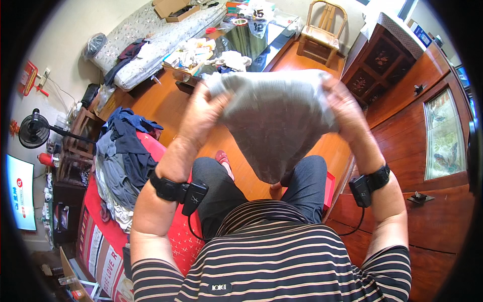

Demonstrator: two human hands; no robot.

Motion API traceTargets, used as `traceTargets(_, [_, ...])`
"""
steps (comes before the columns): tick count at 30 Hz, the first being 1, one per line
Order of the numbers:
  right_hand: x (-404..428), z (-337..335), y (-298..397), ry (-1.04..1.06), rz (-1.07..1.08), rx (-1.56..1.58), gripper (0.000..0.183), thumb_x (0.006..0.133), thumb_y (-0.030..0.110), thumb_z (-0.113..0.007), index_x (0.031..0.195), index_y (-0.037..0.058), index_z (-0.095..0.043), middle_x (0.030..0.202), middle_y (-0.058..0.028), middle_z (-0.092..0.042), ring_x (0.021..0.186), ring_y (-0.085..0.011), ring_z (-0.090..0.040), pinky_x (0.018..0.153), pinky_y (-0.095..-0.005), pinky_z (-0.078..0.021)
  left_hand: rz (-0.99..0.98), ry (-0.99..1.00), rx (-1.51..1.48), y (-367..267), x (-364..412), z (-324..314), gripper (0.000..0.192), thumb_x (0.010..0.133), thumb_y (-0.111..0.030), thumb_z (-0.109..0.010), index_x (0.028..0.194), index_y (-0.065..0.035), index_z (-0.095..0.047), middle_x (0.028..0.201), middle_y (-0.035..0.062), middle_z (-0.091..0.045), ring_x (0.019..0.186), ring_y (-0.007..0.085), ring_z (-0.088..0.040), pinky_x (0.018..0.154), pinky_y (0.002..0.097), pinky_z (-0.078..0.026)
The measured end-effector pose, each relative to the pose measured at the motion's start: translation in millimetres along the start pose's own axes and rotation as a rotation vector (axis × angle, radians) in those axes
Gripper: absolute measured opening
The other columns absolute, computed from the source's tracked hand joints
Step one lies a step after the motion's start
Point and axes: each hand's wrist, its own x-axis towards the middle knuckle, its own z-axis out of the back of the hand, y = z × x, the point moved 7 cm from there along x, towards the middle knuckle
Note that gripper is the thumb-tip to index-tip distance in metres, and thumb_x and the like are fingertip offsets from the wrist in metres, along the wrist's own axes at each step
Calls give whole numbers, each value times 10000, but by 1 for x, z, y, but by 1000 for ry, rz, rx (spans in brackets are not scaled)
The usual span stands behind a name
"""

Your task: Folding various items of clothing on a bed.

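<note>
A grey piece of cloth, possibly a garment, [277, 120] is stretched between my hands in front of my knees. Its upper edge looks pale in the light, and the lower part hangs down to a blunt point. My left hand [207, 107] grips the left upper corner, thumb on the near side. At the right upper corner, my right hand [339, 100] holds the cloth too, with its fingers blurred and partly covered by the fabric. A pile of crumpled clothes [126, 162] in blue, grey and white lies to my left on a red bed cover [185, 241].
Dark wooden cabinet doors [407, 147] stand close on my right. Ahead are a cluttered glass-topped table [241, 43], a bamboo chair [320, 36] and a mattress [128, 30]. A black fan [34, 130] and a lit screen [22, 192] are at far left.
</note>
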Motion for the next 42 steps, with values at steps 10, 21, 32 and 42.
traceTargets(10, [1, 27, -38, 114, -248, -294, 212, 924, 155, -572, 1078, 58, -680, 934, 6, -639, 820, -94, -568, 740, -251, -482, 168, -51, 370, 32, 5, 27, 275, 894, -161, -676, 1135, -39, -626, 995, 14, -653, 892, 91, -590, 744, 220, -476])
traceTargets(21, [5, 38, -23, 62, -199, 179, 222, 917, 111, -619, 1109, 6, -661, 989, -52, -663, 861, -131, -621, 787, -264, -516, 218, 1, -95, 10, 0, 31, 210, 919, -96, -619, 1118, -32, -632, 976, 56, -684, 869, 148, -642, 796, 307, -528])
traceTargets(32, [-51, 40, -45, 157, -392, 43, 432, 791, 52, -733, 1186, 41, -557, 1081, -71, -613, 989, -194, -606, 856, -309, -513, 270, 43, 73, 31, -55, 26, 427, 868, 24, -582, 1280, 32, -471, 1136, 105, -610, 1022, 169, -596, 912, 313, -488])
traceTargets(42, [-234, 5, -113, 356, -1194, 146, 592, 771, -23, -744, 1288, 63, -468, 1237, -88, -504, 1059, -150, -543, 869, -265, -482, 994, 125, 29, 130, -249, 29, 523, 865, 90, -482, 1368, 52, -341, 1116, 115, -616, 988, 143, -611, 846, 246, -479])
